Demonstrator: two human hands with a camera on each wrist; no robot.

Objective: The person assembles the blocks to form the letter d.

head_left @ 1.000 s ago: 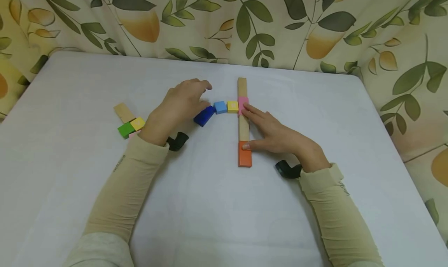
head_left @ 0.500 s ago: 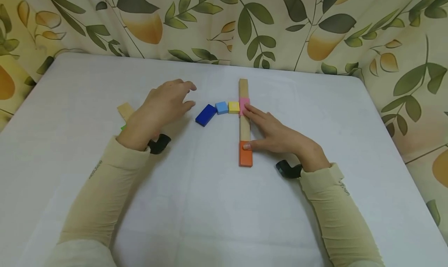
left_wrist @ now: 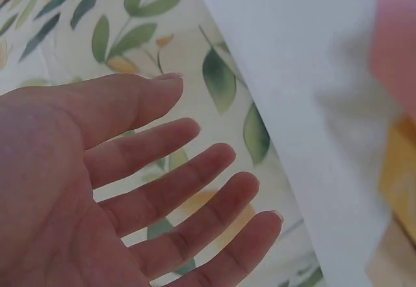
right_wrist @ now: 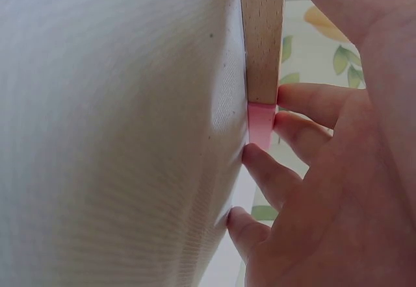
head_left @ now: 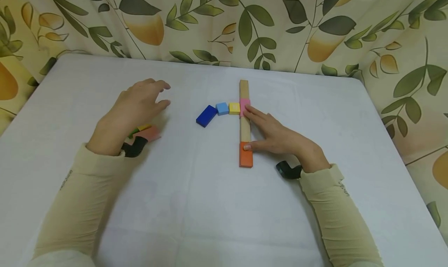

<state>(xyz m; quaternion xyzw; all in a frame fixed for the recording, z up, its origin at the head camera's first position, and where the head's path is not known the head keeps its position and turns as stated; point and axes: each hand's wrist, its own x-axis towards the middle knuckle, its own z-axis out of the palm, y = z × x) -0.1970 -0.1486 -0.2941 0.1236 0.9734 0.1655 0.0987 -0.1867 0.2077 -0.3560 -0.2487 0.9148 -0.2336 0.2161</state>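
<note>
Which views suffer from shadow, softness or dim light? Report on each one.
Head: a faint shadow beside the left sleeve, blocks fairly crisp; left wrist: the pink block at the edge looks soft, the left hand dim; right wrist: the nearby tablecloth blurs, yet the wooden block shows grain.

- Pink block (head_left: 244,106) at the fingertips of the right hand (head_left: 274,135)
- Orange block (head_left: 246,158) under its thumb
- Pale, dark-flecked wooden block (right_wrist: 262,48) between that thumb and fingers
- Left of the right hand: yellow block (head_left: 234,108), light-blue block (head_left: 222,108), deep-blue block (head_left: 206,116)
- Near the left hand (head_left: 134,103): salmon-pink block (head_left: 150,133), mustard-yellow block (left_wrist: 399,176), green block (head_left: 132,134)
- White table (head_left: 210,208) beneath both hands
- Cream cloth (head_left: 210,33) beyond them, patterned with green leaves and orange patches
</note>
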